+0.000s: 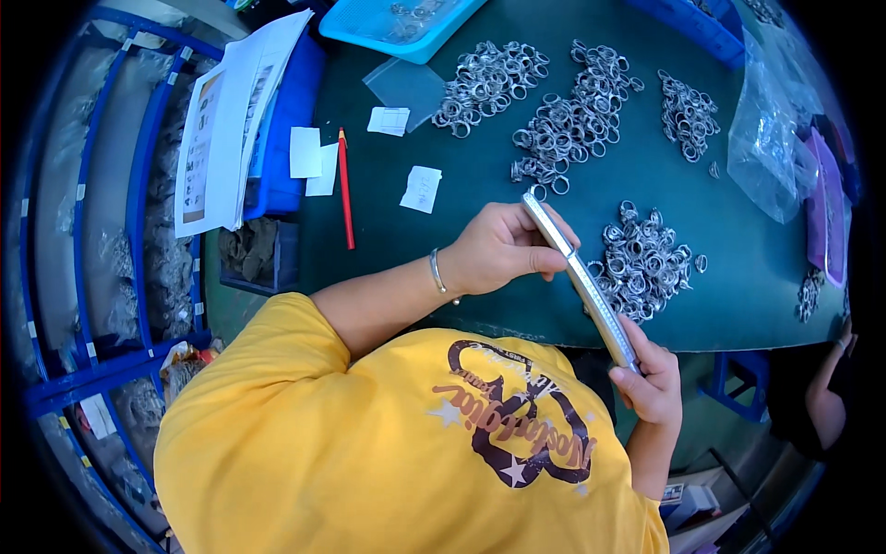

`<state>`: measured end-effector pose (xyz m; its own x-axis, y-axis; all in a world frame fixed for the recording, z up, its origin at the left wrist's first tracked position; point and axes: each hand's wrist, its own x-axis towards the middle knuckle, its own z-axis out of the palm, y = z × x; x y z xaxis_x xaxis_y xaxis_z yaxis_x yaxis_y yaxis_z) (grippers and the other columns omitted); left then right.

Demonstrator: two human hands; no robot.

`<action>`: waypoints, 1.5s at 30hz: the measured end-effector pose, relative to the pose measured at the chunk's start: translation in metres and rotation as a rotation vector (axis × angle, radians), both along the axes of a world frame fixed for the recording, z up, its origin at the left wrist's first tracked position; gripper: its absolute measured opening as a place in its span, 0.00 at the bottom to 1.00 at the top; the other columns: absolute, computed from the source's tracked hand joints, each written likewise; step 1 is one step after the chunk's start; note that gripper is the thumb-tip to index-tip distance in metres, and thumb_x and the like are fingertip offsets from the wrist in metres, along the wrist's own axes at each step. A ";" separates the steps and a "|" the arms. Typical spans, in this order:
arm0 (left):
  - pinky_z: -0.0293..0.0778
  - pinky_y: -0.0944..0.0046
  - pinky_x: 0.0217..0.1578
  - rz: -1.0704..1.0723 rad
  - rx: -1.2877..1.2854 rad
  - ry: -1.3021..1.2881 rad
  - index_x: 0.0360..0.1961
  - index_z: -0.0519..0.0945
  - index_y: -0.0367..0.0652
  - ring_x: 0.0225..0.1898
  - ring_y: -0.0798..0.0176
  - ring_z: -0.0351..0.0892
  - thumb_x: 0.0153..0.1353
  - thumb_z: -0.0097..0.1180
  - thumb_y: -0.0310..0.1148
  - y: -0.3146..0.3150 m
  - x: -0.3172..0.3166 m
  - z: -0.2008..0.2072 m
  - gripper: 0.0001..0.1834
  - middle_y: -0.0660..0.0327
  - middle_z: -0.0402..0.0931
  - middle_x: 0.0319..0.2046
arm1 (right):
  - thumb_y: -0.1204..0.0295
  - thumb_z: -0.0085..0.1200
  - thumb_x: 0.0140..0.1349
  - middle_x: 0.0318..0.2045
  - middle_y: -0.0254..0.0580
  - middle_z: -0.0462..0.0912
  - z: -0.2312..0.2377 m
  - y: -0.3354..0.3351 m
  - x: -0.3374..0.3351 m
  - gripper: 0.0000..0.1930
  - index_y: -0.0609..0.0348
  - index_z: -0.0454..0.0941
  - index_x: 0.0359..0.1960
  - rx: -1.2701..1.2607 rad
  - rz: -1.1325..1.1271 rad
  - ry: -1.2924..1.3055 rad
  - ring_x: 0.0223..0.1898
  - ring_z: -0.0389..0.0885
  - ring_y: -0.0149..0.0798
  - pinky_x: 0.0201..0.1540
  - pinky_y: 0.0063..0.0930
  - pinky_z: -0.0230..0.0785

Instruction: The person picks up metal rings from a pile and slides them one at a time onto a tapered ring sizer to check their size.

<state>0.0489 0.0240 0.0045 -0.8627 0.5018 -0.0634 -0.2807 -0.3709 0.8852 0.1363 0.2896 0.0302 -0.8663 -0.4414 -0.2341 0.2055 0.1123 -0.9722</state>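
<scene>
Both hands hold a long silver metal bar [595, 297] with fine scale marks along it, like a ring sizing stick, slanting from upper left to lower right. My left hand [503, 247] is closed round its upper part, thumb across the near side. Its lower end lies between the thumb and fingers of my right hand [651, 374]. A loose ring [538, 192] shows right at the bar's upper tip; whether it touches the bar I cannot tell. Just beyond the bar, a heap of silver rings [646, 258] lies on the green table [378, 231].
More ring heaps [489, 83] [577, 115] [688, 115] lie farther back. Paper slips [422, 188] and a red pencil [346, 189] are at the left, near a blue bin [291, 138] with papers. A light-blue tray [397, 42], plastic bag [766, 138] and purple basket [824, 212] line the edges.
</scene>
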 end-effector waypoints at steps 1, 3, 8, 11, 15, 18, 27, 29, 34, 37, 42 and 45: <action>0.75 0.71 0.33 0.024 -0.008 0.005 0.38 0.75 0.34 0.32 0.66 0.76 0.51 0.57 0.19 -0.001 0.001 -0.001 0.12 0.57 0.73 0.35 | 0.77 0.56 0.50 0.23 0.35 0.75 -0.001 0.000 0.000 0.30 0.69 0.63 0.57 -0.055 -0.009 -0.042 0.13 0.64 0.20 0.14 0.13 0.53; 0.75 0.70 0.33 0.069 -0.021 0.014 0.39 0.74 0.34 0.31 0.66 0.76 0.52 0.56 0.19 -0.003 0.002 -0.003 0.12 0.58 0.73 0.35 | 0.77 0.56 0.51 0.22 0.36 0.74 -0.002 0.001 -0.001 0.30 0.69 0.61 0.58 -0.241 -0.051 -0.235 0.11 0.62 0.20 0.12 0.14 0.51; 0.74 0.70 0.31 0.681 -0.246 0.188 0.42 0.73 0.37 0.29 0.70 0.75 0.52 0.57 0.20 -0.047 -0.044 -0.003 0.15 0.62 0.73 0.31 | 0.77 0.56 0.51 0.19 0.36 0.71 -0.007 0.009 0.006 0.32 0.72 0.58 0.58 -0.454 -0.186 -0.396 0.09 0.59 0.20 0.09 0.14 0.48; 0.73 0.75 0.30 0.600 -1.130 0.466 0.38 0.76 0.37 0.28 0.73 0.75 0.48 0.59 0.19 -0.081 -0.055 -0.005 0.14 0.62 0.73 0.33 | 0.77 0.56 0.52 0.19 0.36 0.71 -0.002 0.012 0.005 0.32 0.72 0.58 0.58 -0.336 -0.235 -0.331 0.09 0.59 0.20 0.09 0.14 0.47; 0.73 0.75 0.31 0.601 -1.189 0.499 0.36 0.77 0.35 0.30 0.72 0.77 0.47 0.58 0.18 -0.093 -0.058 -0.020 0.12 0.61 0.73 0.33 | 0.75 0.57 0.51 0.18 0.35 0.71 -0.002 0.014 0.006 0.34 0.72 0.57 0.59 -0.320 -0.327 -0.303 0.09 0.59 0.20 0.09 0.14 0.48; 0.74 0.74 0.32 0.734 -1.075 0.552 0.35 0.76 0.34 0.31 0.70 0.78 0.48 0.58 0.18 -0.086 -0.057 -0.021 0.11 0.60 0.72 0.32 | 0.74 0.56 0.52 0.17 0.34 0.69 0.001 0.015 0.006 0.33 0.72 0.56 0.59 -0.283 -0.391 -0.284 0.08 0.58 0.20 0.09 0.13 0.48; 0.72 0.66 0.33 -0.083 -0.735 0.988 0.30 0.77 0.42 0.34 0.58 0.74 0.44 0.64 0.30 0.024 -0.007 -0.011 0.10 0.59 0.72 0.32 | 0.75 0.55 0.53 0.21 0.34 0.71 0.009 0.011 0.004 0.32 0.70 0.56 0.60 -0.273 -0.426 -0.186 0.09 0.59 0.19 0.10 0.11 0.48; 0.71 0.65 0.34 -0.129 -0.751 0.956 0.30 0.76 0.41 0.34 0.57 0.73 0.44 0.63 0.29 0.028 -0.004 -0.015 0.11 0.59 0.71 0.31 | 0.75 0.55 0.53 0.21 0.35 0.72 0.008 0.012 0.006 0.32 0.70 0.56 0.60 -0.245 -0.407 -0.168 0.09 0.59 0.19 0.10 0.11 0.48; 0.72 0.70 0.31 -0.129 -0.739 0.596 0.31 0.75 0.38 0.30 0.68 0.75 0.50 0.57 0.22 0.019 -0.013 -0.008 0.06 0.61 0.71 0.31 | 0.76 0.55 0.53 0.23 0.36 0.73 0.003 0.013 0.010 0.32 0.70 0.57 0.59 -0.236 -0.379 -0.179 0.10 0.60 0.18 0.10 0.11 0.50; 0.75 0.72 0.35 -0.077 -0.512 0.049 0.35 0.75 0.34 0.32 0.69 0.78 0.55 0.53 0.21 0.010 -0.014 -0.009 0.06 0.59 0.74 0.32 | 0.76 0.55 0.53 0.26 0.37 0.75 0.001 0.011 0.008 0.31 0.70 0.58 0.59 -0.201 -0.361 -0.173 0.11 0.61 0.18 0.10 0.11 0.50; 0.77 0.70 0.35 -0.031 -0.395 -0.201 0.37 0.75 0.33 0.33 0.66 0.79 0.54 0.53 0.21 -0.002 -0.011 -0.007 0.09 0.58 0.75 0.32 | 0.76 0.55 0.54 0.32 0.38 0.75 0.000 0.010 0.008 0.30 0.68 0.60 0.59 -0.134 -0.318 -0.158 0.13 0.62 0.17 0.12 0.11 0.50; 0.75 0.72 0.32 -0.074 -0.676 0.292 0.29 0.77 0.36 0.30 0.68 0.76 0.50 0.58 0.22 -0.003 -0.008 -0.007 0.05 0.60 0.74 0.34 | 0.76 0.55 0.54 0.33 0.38 0.75 -0.001 0.010 0.008 0.29 0.67 0.60 0.59 -0.094 -0.285 -0.158 0.13 0.62 0.16 0.12 0.10 0.51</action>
